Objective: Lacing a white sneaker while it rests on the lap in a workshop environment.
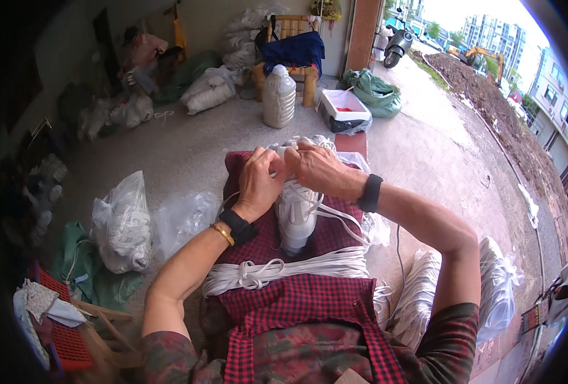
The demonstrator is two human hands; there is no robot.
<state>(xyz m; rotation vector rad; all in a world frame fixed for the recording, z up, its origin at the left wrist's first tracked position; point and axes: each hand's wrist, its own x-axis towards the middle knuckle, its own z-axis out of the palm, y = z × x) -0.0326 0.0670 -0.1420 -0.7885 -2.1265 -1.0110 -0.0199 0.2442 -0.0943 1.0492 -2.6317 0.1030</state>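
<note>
A pale white sneaker with a chunky sole rests lengthwise on the person's lap, one end toward the body, its far part hidden by the hands. The lap seems to serve as a bench, bearing the shoe's weight so that both hands are free. The left hand and the right hand meet over that far part, fingers bent inward and fingertips drawn close together; whether they are clamped on a lace I cannot tell, as the knuckles cover it. Loose white flat laces trail from the shoe to the right.

Beneath lies a red-and-black checked cloth apron, likely there to shield the clothes. Across it, nearer the body, stretches a long bundle of white cord-like laces, knotted at the left (probably laid there for easy reach).

Beyond the lap, a clear plastic bag packed with white goods stands on the floor to the left, and long white wrapped bundles lie to the right. Ahead are a big translucent plastic jug and a white open box.
</note>
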